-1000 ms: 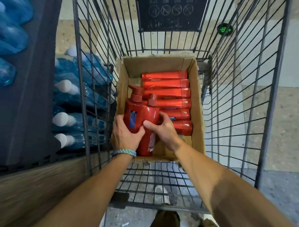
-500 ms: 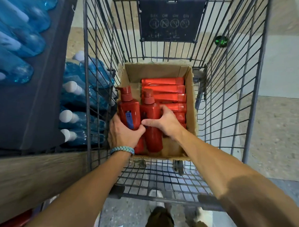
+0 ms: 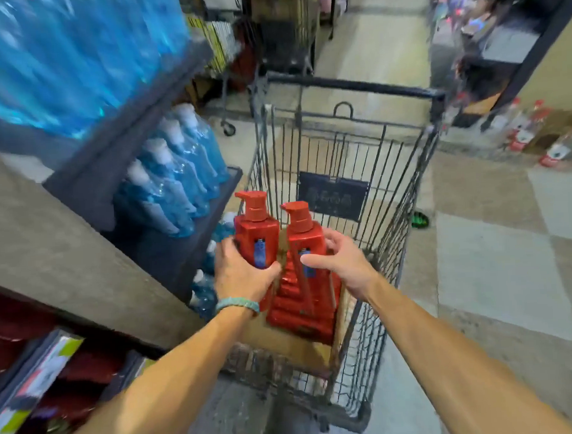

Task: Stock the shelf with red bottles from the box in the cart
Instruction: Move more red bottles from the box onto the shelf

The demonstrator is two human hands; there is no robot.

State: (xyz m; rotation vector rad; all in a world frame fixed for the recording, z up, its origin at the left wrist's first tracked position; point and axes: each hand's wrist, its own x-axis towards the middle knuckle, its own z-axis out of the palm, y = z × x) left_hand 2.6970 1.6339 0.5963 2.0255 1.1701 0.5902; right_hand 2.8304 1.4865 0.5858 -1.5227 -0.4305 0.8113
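Observation:
Two red pump bottles stand upright above the cart, side by side. My left hand (image 3: 239, 273) grips the left red bottle (image 3: 256, 229) around its lower body. My right hand (image 3: 340, 263) grips the right red bottle (image 3: 303, 237) from the right side. Below them, several more red bottles (image 3: 302, 309) lie stacked in the cardboard box (image 3: 283, 343) inside the wire cart (image 3: 368, 187). The lower parts of both held bottles are hidden by my hands.
A dark shelf unit (image 3: 117, 139) on the left holds rows of blue bottles (image 3: 174, 175) with white caps. A grey shelf board (image 3: 50, 246) juts out lower left, with red items and packets beneath. Tiled aisle floor lies to the right, with bottles (image 3: 530, 130) standing far right.
Both hands have lifted the two red bottles up out of the box, above the cart's rim. The view has swung up from the cart's inside to the aisle.

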